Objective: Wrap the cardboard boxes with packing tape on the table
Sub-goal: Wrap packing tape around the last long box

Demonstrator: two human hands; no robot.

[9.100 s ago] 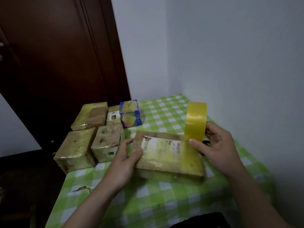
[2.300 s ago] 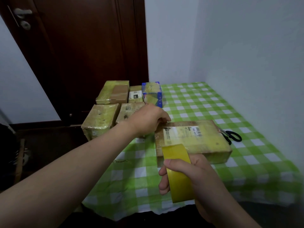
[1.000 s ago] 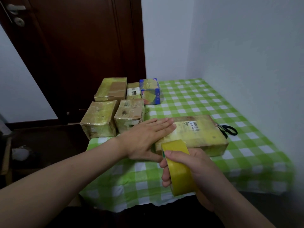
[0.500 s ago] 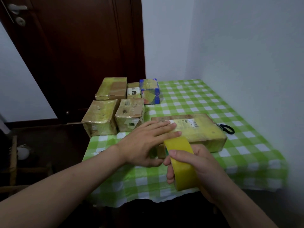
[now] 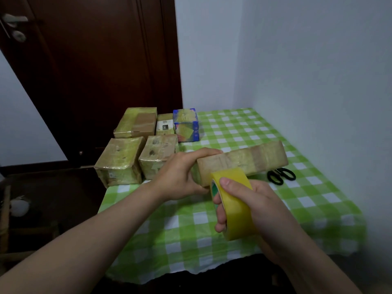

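Note:
A long flat cardboard box [image 5: 244, 161], partly covered in tape, stands tipped up on its long edge in the middle of the green checked table [image 5: 233, 128]. My left hand [image 5: 182, 175] grips its near left end, fingers over the top edge. My right hand [image 5: 244, 200] holds a yellow roll of packing tape [image 5: 235, 206] just in front of that same end. Whether a strip of tape runs from the roll to the box is hidden by the roll and my hands.
Several taped boxes [image 5: 118, 162] are grouped at the table's left edge, with a blue box [image 5: 185, 126] behind them. Black scissors [image 5: 281, 176] lie right of the held box. A dark door [image 5: 84, 60] stands behind; white walls close the right side.
The box lay flat under my left palm; now it is tipped up on its edge, my left hand gripping its end. The right hand with the roll stayed close in front.

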